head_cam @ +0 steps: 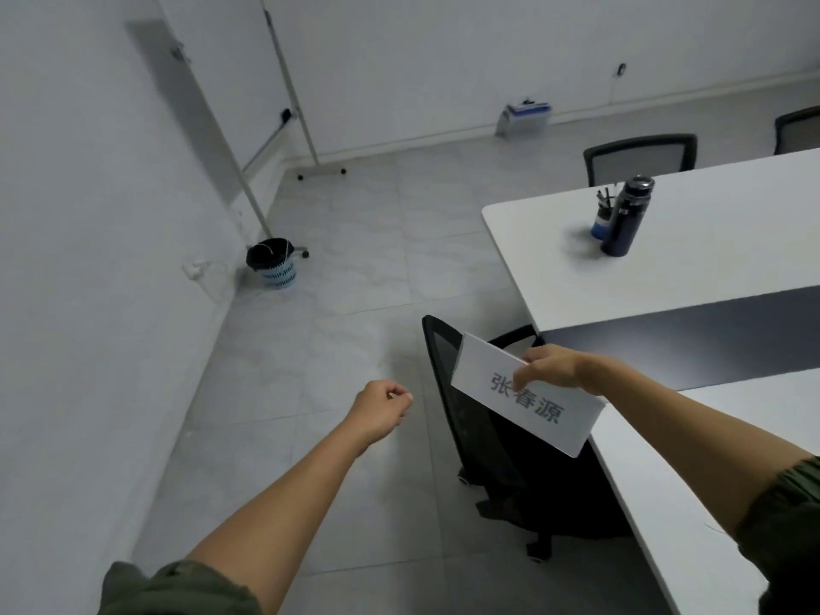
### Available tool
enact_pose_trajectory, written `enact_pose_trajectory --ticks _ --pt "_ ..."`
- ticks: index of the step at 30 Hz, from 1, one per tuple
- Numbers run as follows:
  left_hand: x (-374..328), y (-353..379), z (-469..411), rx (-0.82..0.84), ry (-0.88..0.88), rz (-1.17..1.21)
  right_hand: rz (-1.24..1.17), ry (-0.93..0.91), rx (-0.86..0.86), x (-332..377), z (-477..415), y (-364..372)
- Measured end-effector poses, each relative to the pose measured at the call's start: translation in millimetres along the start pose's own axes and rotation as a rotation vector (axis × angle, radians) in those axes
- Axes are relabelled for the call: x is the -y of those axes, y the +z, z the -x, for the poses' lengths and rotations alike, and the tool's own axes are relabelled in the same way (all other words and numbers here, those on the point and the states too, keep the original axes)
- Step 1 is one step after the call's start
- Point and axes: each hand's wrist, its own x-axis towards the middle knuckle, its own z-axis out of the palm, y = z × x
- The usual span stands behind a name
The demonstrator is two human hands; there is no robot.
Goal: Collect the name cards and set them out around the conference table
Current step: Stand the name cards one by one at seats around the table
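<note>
Now: name card (pixel 528 395) held beside the conference table (pixel 719 268) edge.
Right hand (pixel 548 370) fingers pinch the card's top edge, above a black chair (pixel 448 370); left hand (pixel 381 408) fingers curled together, holding nothing.

The right hand (pixel 550 368) pinched a white name card (pixel 523 399) by its top edge, at about 4 o'clock. The card hung tilted over a black chair (pixel 470 419), just beside the corner of the white table (pixel 710 268). The left hand (pixel 381 408) was at 6 o'clock over the floor, its fingers curled in, holding nothing. At 2 o'clock a dark bottle (pixel 628 217) stood on the table beside a pen cup (pixel 601 224). A small bin (pixel 273 264) sat by the wall at 9 o'clock.
</note>
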Motion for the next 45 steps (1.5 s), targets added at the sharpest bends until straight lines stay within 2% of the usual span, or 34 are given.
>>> enact_pose_trajectory --ticks 7,13,23,32,38,45 --pt "-40 -18 -130 0.201 0.146 -0.116 -0.166 0.180 -0.144 -1 -60 -25" --pt "-91 -23 -227 0.373 0.275 -0.264 -0.326 0.290 -0.300 0 -77 -36" --pt "-168 105 -287 0.731 0.492 -0.498 -0.564 0.522 -0.531 -85 -35 -55" --pt "-210 193 -321 0.780 0.580 -0.724 -0.694 0.669 -0.679 -157 -36 -92" --pt "-231 244 -350 0.788 0.599 -0.857 -0.784 0.735 -0.719 -194 -44 -120" --pt "-248 333 -396 0.714 0.837 -1.046 -0.831 0.821 -0.738 -235 -72 -162"
